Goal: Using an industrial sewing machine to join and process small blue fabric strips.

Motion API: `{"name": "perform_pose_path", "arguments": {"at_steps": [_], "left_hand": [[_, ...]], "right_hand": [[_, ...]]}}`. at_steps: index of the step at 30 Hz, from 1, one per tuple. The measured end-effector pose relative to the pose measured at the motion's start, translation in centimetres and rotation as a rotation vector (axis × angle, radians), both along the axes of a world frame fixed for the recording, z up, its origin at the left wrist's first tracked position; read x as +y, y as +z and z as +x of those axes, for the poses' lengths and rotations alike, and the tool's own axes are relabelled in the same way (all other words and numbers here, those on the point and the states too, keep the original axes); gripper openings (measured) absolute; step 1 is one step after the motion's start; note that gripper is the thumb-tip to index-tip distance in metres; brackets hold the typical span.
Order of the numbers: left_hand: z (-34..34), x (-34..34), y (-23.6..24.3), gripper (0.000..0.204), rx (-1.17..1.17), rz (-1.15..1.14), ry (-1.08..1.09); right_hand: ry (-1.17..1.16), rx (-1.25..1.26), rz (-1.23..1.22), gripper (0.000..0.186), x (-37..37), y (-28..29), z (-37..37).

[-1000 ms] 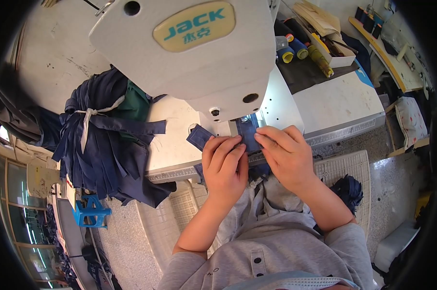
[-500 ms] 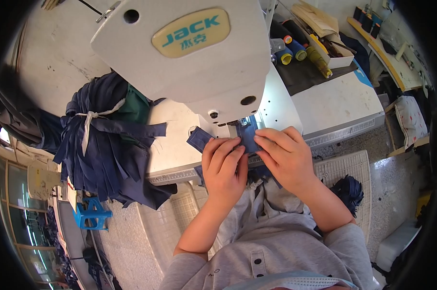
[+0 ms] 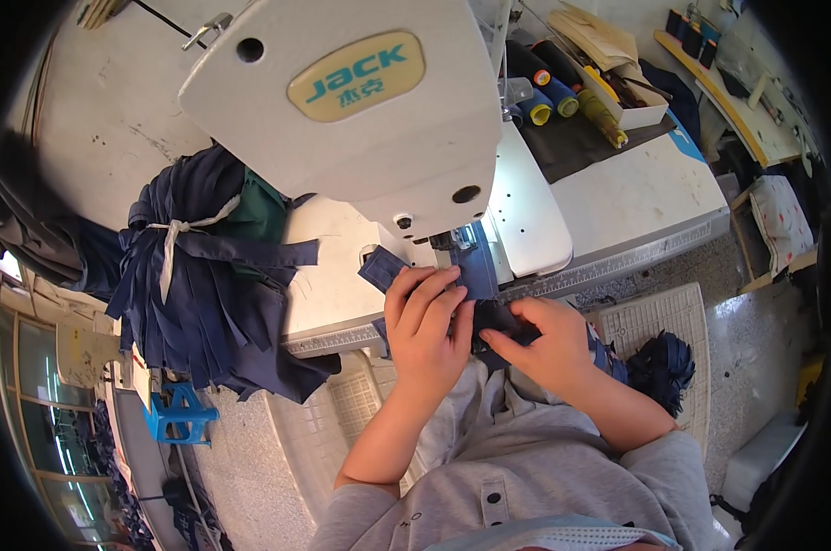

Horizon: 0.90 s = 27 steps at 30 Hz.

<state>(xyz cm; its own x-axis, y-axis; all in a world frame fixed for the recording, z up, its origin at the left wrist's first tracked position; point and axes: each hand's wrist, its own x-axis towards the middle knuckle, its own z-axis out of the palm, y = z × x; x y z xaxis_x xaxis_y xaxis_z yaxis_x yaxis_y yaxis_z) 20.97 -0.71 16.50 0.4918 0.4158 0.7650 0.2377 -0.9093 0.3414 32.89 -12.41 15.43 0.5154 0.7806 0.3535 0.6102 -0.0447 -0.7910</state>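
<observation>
A navy fabric strip (image 3: pixel 476 266) lies under the presser foot (image 3: pixel 456 240) of a white sewing machine (image 3: pixel 369 151). My left hand (image 3: pixel 426 317) is closed over navy cloth at the front edge of the machine bed, its fingers bent and pressed together. Left of those fingers a stitched navy strip end (image 3: pixel 380 268) sticks out. Lower and to the right, my right hand (image 3: pixel 558 347) pinches a darker navy cloth piece (image 3: pixel 494 317) between thumb and fingers, close to my left fingertips. How the pieces join under my hands is hidden.
A tied bundle of navy strips (image 3: pixel 181 266) hangs over the table's left edge. Thread cones (image 3: pixel 562 96) and a tray of tools (image 3: pixel 640 115) stand at the back right. Beside my right arm, a dark cloth bundle (image 3: pixel 661 367) lies on a pale plastic crate (image 3: pixel 682 312). A blue stool (image 3: pixel 178 413) stands at left.
My right hand has moved from beside the presser foot down toward my lap and now pinches darker cloth. My left hand has stayed nearly in place. The view has shifted slightly.
</observation>
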Motion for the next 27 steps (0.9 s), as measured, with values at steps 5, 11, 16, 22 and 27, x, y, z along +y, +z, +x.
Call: {"name": "perform_pose_path", "arguments": {"at_steps": [5,11,16,22,27], "left_hand": [[-0.3,-0.1,0.3,0.029,0.041,0.015,0.004],[-0.4,-0.2,0.4,0.029,0.046,0.012,-0.018],[-0.5,-0.2,0.5,0.028,0.059,-0.005,-0.052],[-0.5,-0.3,0.6,0.032,0.065,-0.006,-0.05],[-0.1,-0.5,0.6,0.031,0.073,0.0,-0.02]], "right_hand": [[-0.003,0.016,-0.111,0.028,-0.2,-0.7,0.1],[0.045,0.153,-0.062,0.027,-0.3,-1.8,0.6],[0.131,0.367,-0.094,0.023,-0.9,-0.4,1.8],[0.002,-0.161,-0.143,0.017,-2.3,4.3,2.2],[-0.238,-0.474,0.134,0.025,-0.3,5.0,0.9]]}}
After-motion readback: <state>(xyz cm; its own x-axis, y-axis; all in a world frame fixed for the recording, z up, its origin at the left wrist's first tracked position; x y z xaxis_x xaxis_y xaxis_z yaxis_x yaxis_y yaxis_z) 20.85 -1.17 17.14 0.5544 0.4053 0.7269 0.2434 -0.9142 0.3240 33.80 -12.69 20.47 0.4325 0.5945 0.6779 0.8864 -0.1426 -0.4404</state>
